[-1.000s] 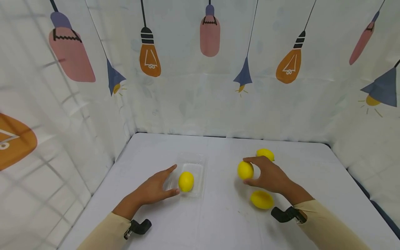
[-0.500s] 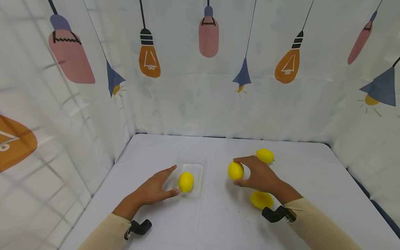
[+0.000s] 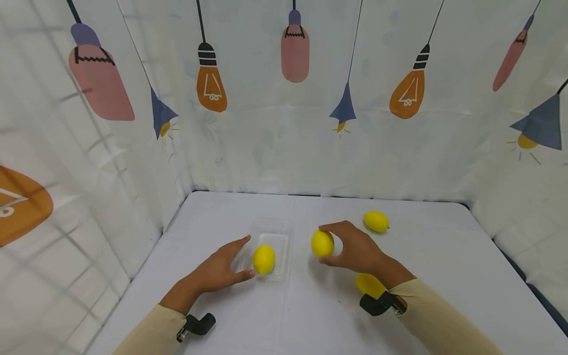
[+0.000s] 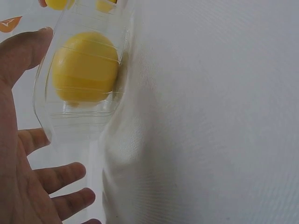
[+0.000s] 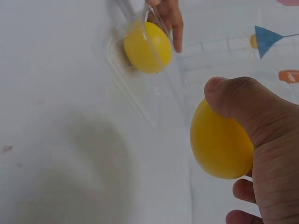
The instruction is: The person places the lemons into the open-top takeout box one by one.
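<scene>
A yellow lemon [image 3: 322, 243] is pinched between the thumb and fingers of my right hand [image 3: 357, 250], held above the table right of a clear plastic tray [image 3: 282, 256]. Inside that tray lies another lemon [image 3: 264, 259], seen through its wall in the left wrist view. My left hand [image 3: 216, 266] is at the tray's left side with thumb and fingers spread. In the left wrist view its thumb [image 4: 35, 44] and index fingertip appear at the tray's rim. The right wrist view shows the held lemon [image 5: 219, 140] up close.
Two more lemons lie on the white table [image 3: 310, 320]: one at the back right [image 3: 376, 221], the other lemon [image 3: 369, 285] partly hidden beneath the right wrist. A black wrist-worn device [image 3: 382, 303] sits on the right arm. A printed curtain [image 3: 275, 143] stands behind the table.
My right hand has moved left toward the tray with the lemon in its grip. The left hand and the lemon in the tray have stayed in place.
</scene>
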`<state>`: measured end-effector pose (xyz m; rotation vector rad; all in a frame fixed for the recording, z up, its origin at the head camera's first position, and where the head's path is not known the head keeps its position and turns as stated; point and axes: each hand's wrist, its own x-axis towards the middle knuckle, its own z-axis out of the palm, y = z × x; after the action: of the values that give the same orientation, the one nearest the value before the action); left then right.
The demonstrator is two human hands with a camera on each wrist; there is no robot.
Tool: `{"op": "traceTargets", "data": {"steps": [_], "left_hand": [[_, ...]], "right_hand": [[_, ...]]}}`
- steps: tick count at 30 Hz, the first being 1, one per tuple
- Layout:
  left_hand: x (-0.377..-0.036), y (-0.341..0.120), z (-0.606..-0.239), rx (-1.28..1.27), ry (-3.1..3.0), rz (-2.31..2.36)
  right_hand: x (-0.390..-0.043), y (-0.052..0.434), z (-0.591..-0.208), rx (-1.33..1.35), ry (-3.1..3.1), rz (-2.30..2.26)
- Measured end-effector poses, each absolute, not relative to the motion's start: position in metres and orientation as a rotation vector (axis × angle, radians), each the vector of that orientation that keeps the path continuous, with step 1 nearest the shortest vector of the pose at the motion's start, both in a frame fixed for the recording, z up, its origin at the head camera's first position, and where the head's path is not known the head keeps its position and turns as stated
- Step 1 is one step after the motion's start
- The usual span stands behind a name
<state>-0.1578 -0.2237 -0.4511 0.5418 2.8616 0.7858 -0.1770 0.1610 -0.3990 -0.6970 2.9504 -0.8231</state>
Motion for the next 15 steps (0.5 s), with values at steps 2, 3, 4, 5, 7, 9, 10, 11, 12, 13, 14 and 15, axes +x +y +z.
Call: {"op": "traceTargets", "data": {"steps": [2, 3, 4, 5, 7, 9, 10, 11, 12, 13, 14, 15], "left_hand": [[-0.158, -0.223, -0.452, 0.531, 2.855, 0.797], [-0.158, -0.223, -0.452, 0.534, 2.854, 0.800], [-0.157, -0.223, -0.452, 0.536, 2.855, 0.800], [-0.157, -0.223, -0.452, 0.538, 2.856, 0.802], [-0.157, -0.223, -0.451, 0.540, 2.856, 0.809], [-0.157, -0.223, -0.451, 0.544, 2.856, 0.811], [-0.157, -0.223, -0.451, 0.543, 2.857, 0.810], [-0.157, -0.224, -0.451, 0.543, 2.858, 0.812], [-0.157, -0.224, -0.451, 0.542, 2.858, 0.813], [-0.157, -0.224, -0.451, 0.542, 2.858, 0.812], [-0.157, -0.224, -0.452, 0.544, 2.858, 0.813], [-0.157, -0.224, -0.452, 0.544, 2.860, 0.811]], "right_hand": [[-0.177, 0.158, -0.398, -0.698, 2.955, -0.811], [-0.177, 0.156, -0.398, -0.699, 2.956, -0.805], [-0.178, 0.154, -0.398, -0.703, 2.958, -0.800], [-0.178, 0.152, -0.398, -0.705, 2.958, -0.797], [-0.178, 0.149, -0.398, -0.706, 2.958, -0.789], [-0.178, 0.145, -0.398, -0.710, 2.955, -0.784], [-0.178, 0.144, -0.398, -0.713, 2.953, -0.783], [-0.179, 0.142, -0.398, -0.710, 2.952, -0.778], [-0.179, 0.141, -0.398, -0.710, 2.951, -0.771], [-0.179, 0.139, -0.398, -0.712, 2.950, -0.765], [-0.179, 0.138, -0.398, -0.717, 2.950, -0.763], [-0.178, 0.136, -0.398, -0.722, 2.949, -0.769]]}}
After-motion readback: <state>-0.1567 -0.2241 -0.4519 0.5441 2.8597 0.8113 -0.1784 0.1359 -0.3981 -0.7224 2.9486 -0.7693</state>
